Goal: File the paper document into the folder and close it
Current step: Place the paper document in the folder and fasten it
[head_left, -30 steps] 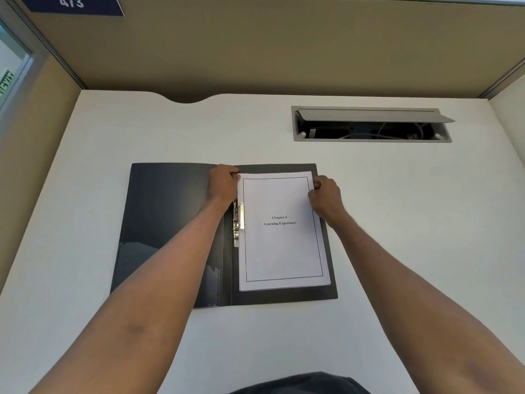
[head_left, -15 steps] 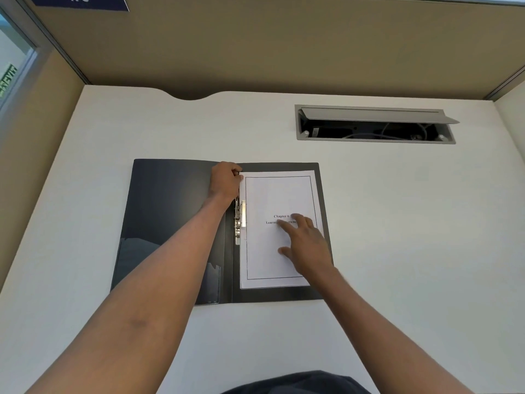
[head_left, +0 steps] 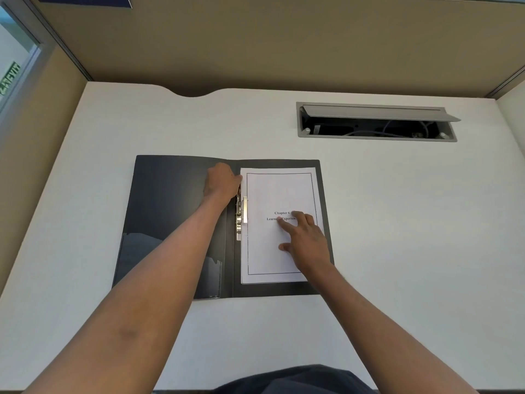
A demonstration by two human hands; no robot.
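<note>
**A:** What are the hands doing?

**B:** My right hand (head_left: 308, 240) lies flat and spread on the white printed paper document (head_left: 279, 226), fingertips pressing on its title lines, gripping nothing. My left hand (head_left: 223, 180) is curled at the sheet's 10 o'clock corner, right at the top of the silver metal spring clip (head_left: 241, 220). I can't tell whether it is pinching the lever or only resting there.

**A:** And the paper?

**B:** It sits squarely on the right-hand leaf of the open black plastic folder (head_left: 170, 211), its left edge tucked against the clip. The folder lies flat on the white worktop (head_left: 412, 251).

**A:** How far along?

**B:** I'd say the sheet is placed and being steadied. Clamping looks unfinished, though I can't be sure. The cover at 9 o'clock is wide open, so closing it is all still ahead.
</note>
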